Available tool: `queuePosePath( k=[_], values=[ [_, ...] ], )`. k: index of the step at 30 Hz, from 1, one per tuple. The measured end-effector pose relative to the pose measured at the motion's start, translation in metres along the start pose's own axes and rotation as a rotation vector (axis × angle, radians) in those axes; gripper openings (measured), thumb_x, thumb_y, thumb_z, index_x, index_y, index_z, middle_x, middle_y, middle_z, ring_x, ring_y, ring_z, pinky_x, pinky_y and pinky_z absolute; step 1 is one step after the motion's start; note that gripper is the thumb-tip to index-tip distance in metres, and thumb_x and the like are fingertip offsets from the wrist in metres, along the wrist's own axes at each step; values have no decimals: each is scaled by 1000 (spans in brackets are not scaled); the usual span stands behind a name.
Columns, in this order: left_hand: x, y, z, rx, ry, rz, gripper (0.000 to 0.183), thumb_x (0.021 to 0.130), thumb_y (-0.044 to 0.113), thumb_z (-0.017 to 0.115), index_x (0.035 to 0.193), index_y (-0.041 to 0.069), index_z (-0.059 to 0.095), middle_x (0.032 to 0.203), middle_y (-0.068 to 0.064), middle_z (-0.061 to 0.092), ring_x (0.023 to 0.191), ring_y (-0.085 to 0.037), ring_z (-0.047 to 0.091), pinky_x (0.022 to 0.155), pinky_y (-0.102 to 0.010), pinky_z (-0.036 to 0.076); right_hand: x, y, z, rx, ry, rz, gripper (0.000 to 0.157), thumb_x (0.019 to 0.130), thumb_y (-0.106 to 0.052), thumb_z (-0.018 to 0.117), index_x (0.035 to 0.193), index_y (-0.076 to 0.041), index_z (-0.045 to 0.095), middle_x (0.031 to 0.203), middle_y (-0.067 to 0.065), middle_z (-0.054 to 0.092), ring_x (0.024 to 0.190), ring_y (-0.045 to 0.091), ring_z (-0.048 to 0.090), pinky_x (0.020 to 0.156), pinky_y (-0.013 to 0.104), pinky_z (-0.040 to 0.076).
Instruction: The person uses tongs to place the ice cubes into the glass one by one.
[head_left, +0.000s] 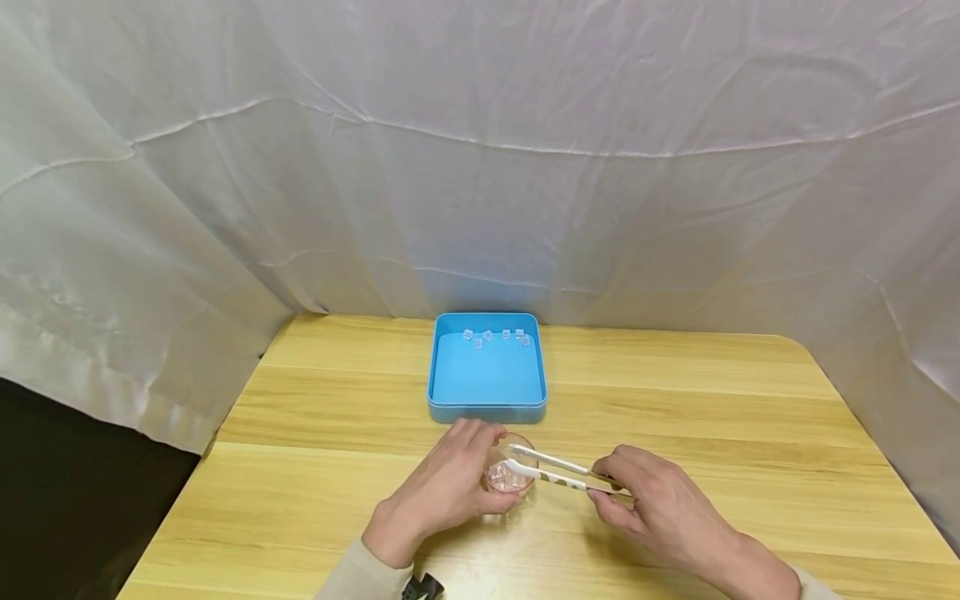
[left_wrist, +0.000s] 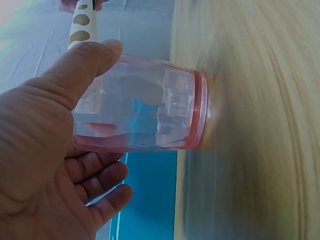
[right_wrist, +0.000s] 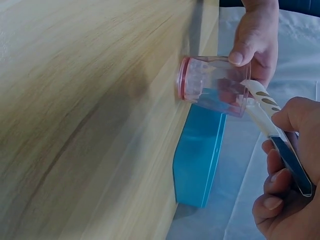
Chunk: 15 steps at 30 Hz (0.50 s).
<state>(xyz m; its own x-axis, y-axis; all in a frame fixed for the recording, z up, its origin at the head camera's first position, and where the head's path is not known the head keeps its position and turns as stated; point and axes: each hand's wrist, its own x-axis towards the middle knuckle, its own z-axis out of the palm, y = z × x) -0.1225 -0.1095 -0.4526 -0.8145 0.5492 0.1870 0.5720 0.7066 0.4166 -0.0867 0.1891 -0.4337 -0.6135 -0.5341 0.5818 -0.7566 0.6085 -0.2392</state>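
Note:
My left hand (head_left: 442, 483) holds a clear pink-tinted cup (left_wrist: 140, 107) round its side, thumb on one side and fingers on the other. The cup stands upright on the table with several clear cubes (head_left: 504, 477) at its bottom. In my right hand (head_left: 660, 504) is a pair of white tongs (head_left: 558, 469) with gold spots, gripped near the handle end. The tips of the tongs reach into the cup's mouth, slightly apart in the head view. I cannot tell whether a cube is between the tips.
Beyond the cup sits a square blue box (head_left: 487, 412) without a lid, several clear cubes (head_left: 506, 334) lying along its far side. A wood-grain table (head_left: 315, 417) carries everything. Pale cloth (head_left: 480, 167) hangs behind and at both sides.

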Motion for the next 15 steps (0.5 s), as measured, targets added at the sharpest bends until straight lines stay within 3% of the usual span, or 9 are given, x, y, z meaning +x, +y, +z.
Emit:
queuePosePath(
  k=[8,15],
  values=[
    [-1,0,1,31,50,39,71,82,50,87,133,9,61,120,0,65,111,-16,53,99,-36,51,4,3,-7,10,5,18,9,95,-22,76,100,-17,70,88,-17,61,75,-5,53,63,10,46],
    [-2,1,0,56,59,39,72,82,50,88,133,7,61,121,-2,66,113,-18,55,100,-37,52,21,12,-17,-39,45,45,9,97,-22,73,101,-14,71,86,-13,63,73,-2,55,59,15,47]
  ],
)
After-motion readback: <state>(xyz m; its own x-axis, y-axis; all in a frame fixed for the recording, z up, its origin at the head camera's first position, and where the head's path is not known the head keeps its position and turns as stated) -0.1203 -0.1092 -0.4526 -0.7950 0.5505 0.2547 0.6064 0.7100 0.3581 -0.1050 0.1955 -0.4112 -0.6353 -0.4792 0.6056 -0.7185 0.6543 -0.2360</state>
